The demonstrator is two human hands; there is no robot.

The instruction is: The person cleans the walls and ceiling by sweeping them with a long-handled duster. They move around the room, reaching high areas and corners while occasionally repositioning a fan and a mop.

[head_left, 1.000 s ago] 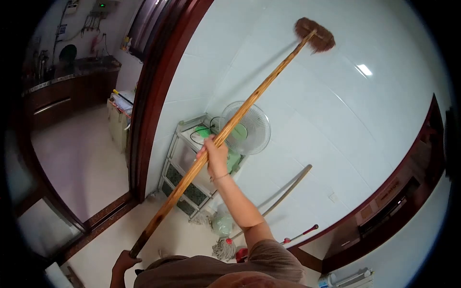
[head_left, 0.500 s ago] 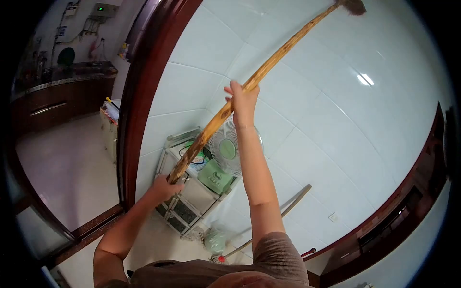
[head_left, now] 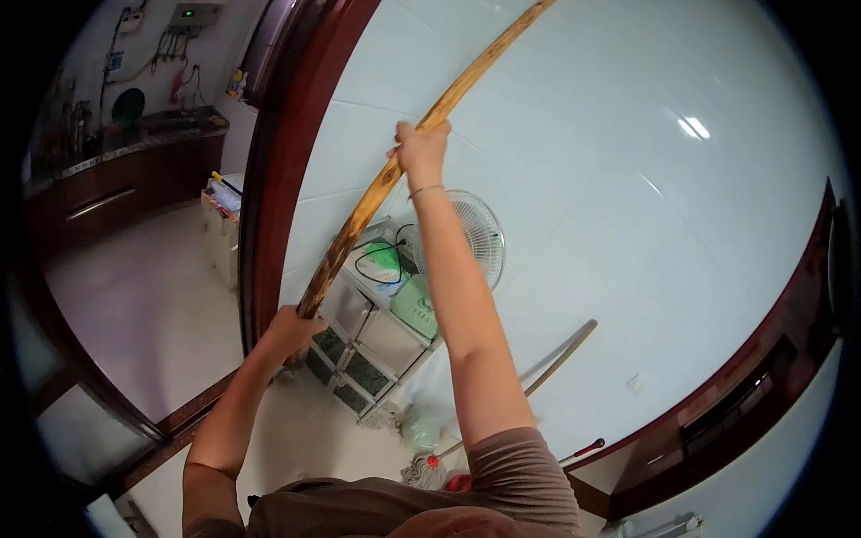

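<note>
I'm clamping left hand [head_left: 290, 334] and right hand [head_left: 423, 154] round wooden pole [head_left: 387, 177], its long overhang risking a sideways tip.

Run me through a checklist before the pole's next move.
1. Right hand closed around the pole: ok.
2. Left hand holding the lower end: ok.
3. Pole's upper end in view: not ok, it runs out of the picture at the top.
4. Gap between right forearm and fan: cannot tell, they overlap in this view.
5. Mop handle clear of both hands: ok.
</note>
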